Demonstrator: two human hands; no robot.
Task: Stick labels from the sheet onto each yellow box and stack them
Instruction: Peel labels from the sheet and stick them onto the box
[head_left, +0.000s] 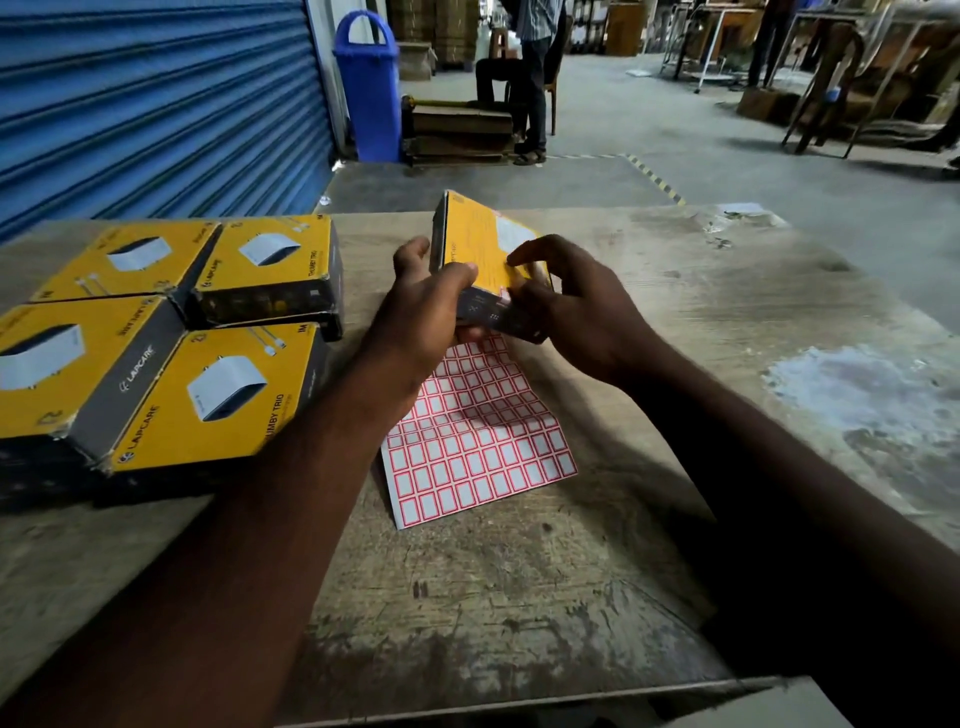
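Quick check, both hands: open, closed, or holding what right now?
Left hand: grips the box, held above the table.
Right hand: pinches the same box at its near corner.

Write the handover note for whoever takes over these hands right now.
Left hand: grips the yellow box, held tilted above the label sheet.
Right hand: fingers curled on that box's near corner, pressing a red-bordered label there.
The label sheet lies on the wooden table, with many labels on it.
Yellow Lapcare boxes sit grouped at the table's left, some stacked. Whether they carry labels cannot be seen.
Left to do: finish this label, stack the box, and label any unlabelled boxes.
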